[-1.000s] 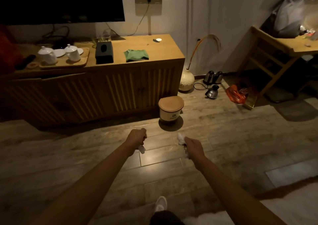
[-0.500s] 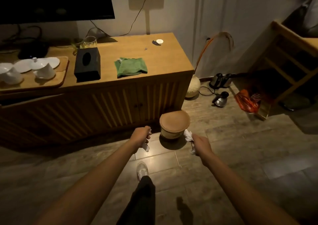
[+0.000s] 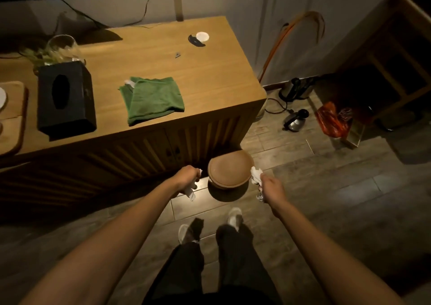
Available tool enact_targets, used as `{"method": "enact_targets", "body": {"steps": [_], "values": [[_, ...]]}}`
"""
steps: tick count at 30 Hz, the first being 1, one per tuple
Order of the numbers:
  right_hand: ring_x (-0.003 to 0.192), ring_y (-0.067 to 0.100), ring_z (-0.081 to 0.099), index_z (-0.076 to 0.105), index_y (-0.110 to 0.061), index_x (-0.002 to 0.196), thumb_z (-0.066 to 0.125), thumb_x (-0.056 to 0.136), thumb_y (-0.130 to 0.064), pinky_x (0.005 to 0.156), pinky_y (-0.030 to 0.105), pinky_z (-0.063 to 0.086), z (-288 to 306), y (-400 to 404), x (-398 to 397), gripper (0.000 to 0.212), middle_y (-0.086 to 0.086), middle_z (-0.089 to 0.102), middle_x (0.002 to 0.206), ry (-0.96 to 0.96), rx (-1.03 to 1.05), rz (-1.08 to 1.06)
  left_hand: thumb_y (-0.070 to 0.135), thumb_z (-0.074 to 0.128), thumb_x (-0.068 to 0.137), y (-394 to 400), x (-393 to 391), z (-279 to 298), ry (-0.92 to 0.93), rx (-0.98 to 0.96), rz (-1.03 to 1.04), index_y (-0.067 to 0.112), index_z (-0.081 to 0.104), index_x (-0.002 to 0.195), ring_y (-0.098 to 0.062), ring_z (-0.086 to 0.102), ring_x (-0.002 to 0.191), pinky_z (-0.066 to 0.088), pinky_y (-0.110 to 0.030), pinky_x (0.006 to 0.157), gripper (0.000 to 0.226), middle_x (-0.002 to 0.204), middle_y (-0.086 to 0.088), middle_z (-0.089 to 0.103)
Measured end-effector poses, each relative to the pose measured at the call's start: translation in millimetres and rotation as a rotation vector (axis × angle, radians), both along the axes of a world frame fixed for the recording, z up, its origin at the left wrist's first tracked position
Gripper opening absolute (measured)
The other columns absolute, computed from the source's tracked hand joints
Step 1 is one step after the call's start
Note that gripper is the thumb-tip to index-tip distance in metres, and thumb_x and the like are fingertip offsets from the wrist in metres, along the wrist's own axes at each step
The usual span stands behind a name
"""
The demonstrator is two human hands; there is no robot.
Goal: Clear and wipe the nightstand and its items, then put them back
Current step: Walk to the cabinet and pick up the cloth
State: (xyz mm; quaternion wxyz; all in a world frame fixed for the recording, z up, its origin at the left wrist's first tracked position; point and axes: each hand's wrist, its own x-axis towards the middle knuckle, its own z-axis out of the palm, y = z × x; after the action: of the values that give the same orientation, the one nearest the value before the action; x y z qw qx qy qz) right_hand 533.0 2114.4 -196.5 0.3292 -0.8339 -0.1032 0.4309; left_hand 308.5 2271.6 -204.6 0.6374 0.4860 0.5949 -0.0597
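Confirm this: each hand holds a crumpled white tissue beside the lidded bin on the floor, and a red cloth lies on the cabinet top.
Not quite. The cloth on the cabinet top is green, not red, as the head view shows. The rest holds: left hand and right hand each hold a crumpled white tissue beside the lidded bin.

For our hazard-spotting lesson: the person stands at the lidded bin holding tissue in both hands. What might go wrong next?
1. The round brown lid is on the bin, and both the left hand and right hand grip crumpled white tissue, so opening it is awkward.
2. Tissue could drop onto the dim wooden floor.
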Motion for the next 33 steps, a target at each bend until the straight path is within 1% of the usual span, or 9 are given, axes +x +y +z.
{"method": "enact_targets", "body": {"steps": [4, 10, 16, 18, 23, 26, 29, 31, 33], "values": [[0.071, 0.022, 0.06, 0.07, -0.017, 0.092, 0.046, 0.101, -0.034, 0.061, 0.034, 0.047, -9, 30, 27, 0.03, 0.009, 0.065, 0.082, 0.001, -0.032, -0.024, 0.015, 0.046, 0.099, 24, 20, -11, 0.01, -0.004, -0.008, 0.015, 0.052, 0.08, -0.022, 0.052, 0.07, 0.047, -0.031, 0.06, 0.02, 0.082, -0.006, 0.049], [0.073, 0.025, 0.061, 0.07, -0.008, 0.104, 0.044, 0.102, -0.032, 0.066, 0.038, 0.048, -28, 94, 72, 0.035, 0.012, 0.067, 0.083, -0.038, -0.057, 0.215, 0.003, 0.042, 0.094, 64, 55, -18, 0.005, -0.05, 0.029, 0.012, 0.049, 0.075, -0.022, 0.046, 0.067, 0.046, -0.032, 0.061, 0.023, 0.078, -0.009, 0.044], [0.073, 0.023, 0.06, 0.068, -0.01, 0.094, 0.047, 0.103, -0.032, 0.059, 0.027, 0.043, -61, 140, 104, 0.032, 0.007, 0.064, 0.077, 0.001, -0.102, 0.294, 0.01, 0.044, 0.096, 71, 106, -33, 0.031, -0.074, 0.006, 0.015, 0.058, 0.084, -0.022, 0.057, 0.075, 0.045, -0.031, 0.064, 0.019, 0.076, -0.003, 0.056], [0.079, 0.028, 0.061, 0.071, -0.004, 0.099, 0.049, 0.103, -0.027, 0.068, 0.03, 0.047, -77, 148, 117, 0.032, 0.015, 0.069, 0.086, 0.041, -0.124, 0.271, 0.014, 0.044, 0.1, 67, 129, -47, 0.036, -0.112, 0.025, 0.011, 0.058, 0.101, -0.021, 0.056, 0.072, 0.044, -0.031, 0.063, 0.014, 0.077, -0.006, 0.057], [0.1, 0.038, 0.065, 0.071, -0.003, 0.11, 0.044, 0.102, -0.035, 0.094, 0.049, 0.053, -118, 143, 154, 0.042, 0.023, 0.069, 0.108, 0.083, -0.286, 0.23, 0.004, 0.039, 0.102, 49, 172, -80, 0.048, -0.24, 0.071, 0.008, 0.052, 0.097, -0.013, 0.048, 0.063, 0.041, -0.018, 0.049, 0.015, 0.078, -0.008, 0.051], [0.084, 0.032, 0.065, 0.068, -0.002, 0.114, 0.047, 0.103, -0.031, 0.075, 0.039, 0.055, -155, 127, 172, 0.038, 0.017, 0.068, 0.096, 0.095, -0.331, 0.106, -0.002, 0.045, 0.098, 36, 183, -108, 0.103, -0.327, 0.019, 0.015, 0.054, 0.105, -0.01, 0.053, 0.067, 0.045, -0.014, 0.044, 0.02, 0.085, -0.003, 0.056], [0.078, 0.033, 0.061, 0.067, 0.007, 0.112, 0.051, 0.102, -0.027, 0.064, 0.04, 0.051, -215, 112, 181, 0.039, 0.025, 0.066, 0.095, 0.201, -0.418, -0.01, -0.004, 0.04, 0.097, 23, 195, -165, 0.124, -0.456, 0.135, 0.005, 0.054, 0.114, -0.018, 0.056, 0.065, 0.056, -0.03, 0.061, 0.023, 0.082, -0.01, 0.055], [0.089, 0.036, 0.063, 0.06, 0.004, 0.122, 0.051, 0.102, -0.027, 0.062, 0.037, 0.051, -225, 106, 177, 0.039, 0.024, 0.063, 0.108, 0.302, -0.463, -0.031, 0.001, 0.043, 0.099, 22, 200, -179, 0.137, -0.485, 0.22, 0.008, 0.052, 0.118, -0.02, 0.061, 0.073, 0.059, -0.042, 0.08, 0.023, 0.09, -0.01, 0.059], [0.107, 0.042, 0.063, 0.054, -0.002, 0.131, 0.052, 0.101, -0.027, 0.069, 0.039, 0.054, -270, 98, 170, 0.039, 0.023, 0.06, 0.124, 0.371, -0.494, 0.011, 0.006, 0.046, 0.1, 14, 206, -229, 0.155, -0.467, 0.266, 0.011, 0.052, 0.122, -0.023, 0.065, 0.082, 0.059, -0.041, 0.08, 0.023, 0.106, -0.013, 0.062]]}}
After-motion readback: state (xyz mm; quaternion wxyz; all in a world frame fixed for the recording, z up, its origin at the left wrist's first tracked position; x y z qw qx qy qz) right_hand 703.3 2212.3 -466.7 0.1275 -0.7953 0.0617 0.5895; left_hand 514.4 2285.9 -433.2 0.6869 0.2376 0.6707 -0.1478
